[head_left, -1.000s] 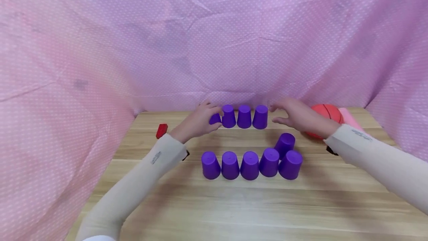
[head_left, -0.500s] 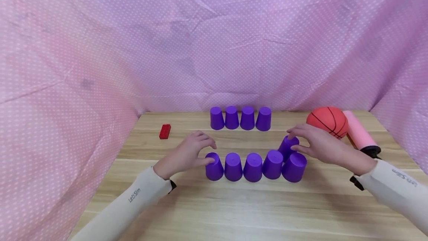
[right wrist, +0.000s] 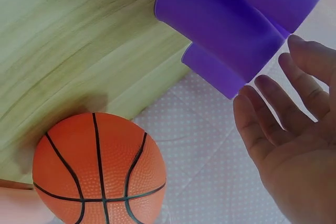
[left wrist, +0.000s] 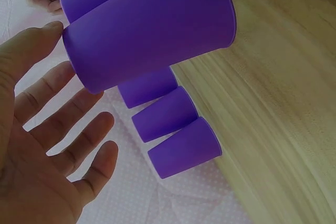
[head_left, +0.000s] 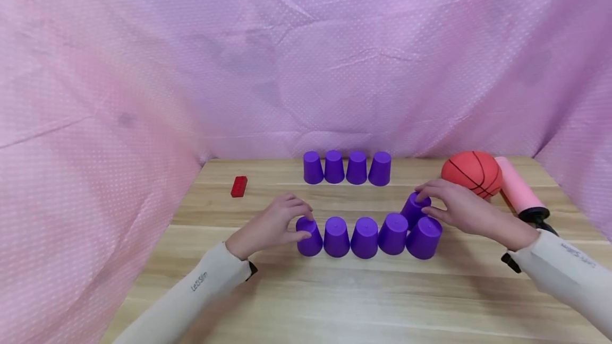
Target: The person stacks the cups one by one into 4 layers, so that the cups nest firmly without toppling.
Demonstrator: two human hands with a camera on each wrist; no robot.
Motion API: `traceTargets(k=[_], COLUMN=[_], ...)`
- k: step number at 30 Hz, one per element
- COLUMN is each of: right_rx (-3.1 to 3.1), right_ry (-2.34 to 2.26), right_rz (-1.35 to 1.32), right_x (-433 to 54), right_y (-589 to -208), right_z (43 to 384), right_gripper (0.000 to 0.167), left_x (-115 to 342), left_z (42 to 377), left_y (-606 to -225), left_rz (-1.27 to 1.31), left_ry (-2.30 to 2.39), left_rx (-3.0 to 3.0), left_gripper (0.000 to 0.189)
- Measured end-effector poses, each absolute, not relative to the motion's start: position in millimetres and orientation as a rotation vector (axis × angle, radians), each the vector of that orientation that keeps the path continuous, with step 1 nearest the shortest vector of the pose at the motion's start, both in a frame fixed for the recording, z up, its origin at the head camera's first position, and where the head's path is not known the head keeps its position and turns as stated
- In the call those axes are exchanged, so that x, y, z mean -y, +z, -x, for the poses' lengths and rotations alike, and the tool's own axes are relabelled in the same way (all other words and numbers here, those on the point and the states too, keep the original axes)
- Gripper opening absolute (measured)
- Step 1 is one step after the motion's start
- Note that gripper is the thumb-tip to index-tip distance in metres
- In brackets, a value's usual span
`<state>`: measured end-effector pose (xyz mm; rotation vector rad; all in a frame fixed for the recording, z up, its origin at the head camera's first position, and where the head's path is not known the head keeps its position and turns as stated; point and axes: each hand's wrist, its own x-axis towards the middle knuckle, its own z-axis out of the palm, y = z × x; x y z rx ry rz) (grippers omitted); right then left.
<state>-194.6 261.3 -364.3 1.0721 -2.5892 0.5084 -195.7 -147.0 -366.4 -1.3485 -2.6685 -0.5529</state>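
Purple cups stand upside down in two rows on the wooden table. My left hand is at the leftmost front cup, thumb on its near side and forefinger past its far side. In the left wrist view the fingers are spread and fairly straight, with the thumb tip right at the cup's top edge. At the right end, my right hand reaches over the cup set behind the front row. Its loosely bent fingers lie beside the cup's top in the right wrist view.
Several purple cups form the back row near the pink dotted cloth. An orange-red ball with black lines and a pink cylinder with a black end lie at the right. A red toy brick lies at the left.
Both hands have come back from the rear row to the front cups. Since half a second ago, the left hand has moved slightly right, around the leftmost cup's top. The cups have stayed put.
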Motion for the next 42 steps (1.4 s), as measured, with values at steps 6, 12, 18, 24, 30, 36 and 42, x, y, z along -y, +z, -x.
traceTargets(k=[6, 12, 18, 24, 30, 36, 42], right_rx=[2.591, 2.605, 2.624, 2.652, 2.647, 2.614, 2.552], right_ry=[0.468, 0.473, 0.490, 0.512, 0.543, 0.543, 0.527], right_rz=[-1.084, -1.069, -1.042, -1.016, -1.008, -1.007, -0.984], right_x=[-266.9, -269.4, -270.1, -269.2, -268.8, -267.1, -263.5], right_y=[-363.2, -364.3, -367.0, -367.9, -371.5, -372.6, -365.0], right_z=[196.7, 199.6, 201.3, 202.2, 204.4, 204.3, 204.1], right_gripper=[0.029, 0.031, 0.030, 0.032, 0.031, 0.030, 0.028], left_x=[144.1, 147.2, 150.4, 153.4, 155.1, 156.9, 161.6], left_z=[195.9, 194.0, 193.6, 193.9, 193.9, 191.7, 195.0], left_y=[-365.7, -367.2, -370.8, -376.0, -383.1, -383.4, -374.1], left_rz=[1.357, 1.345, 1.343, 1.318, 1.300, 1.267, 1.194], left_ry=[-0.553, -0.559, -0.578, -0.615, -0.665, -0.692, -0.711], left_rx=[2.675, 2.689, 2.697, 2.716, 2.695, 2.682, 2.614], left_gripper=[0.021, 0.021, 0.022, 0.023, 0.025, 0.025, 0.025])
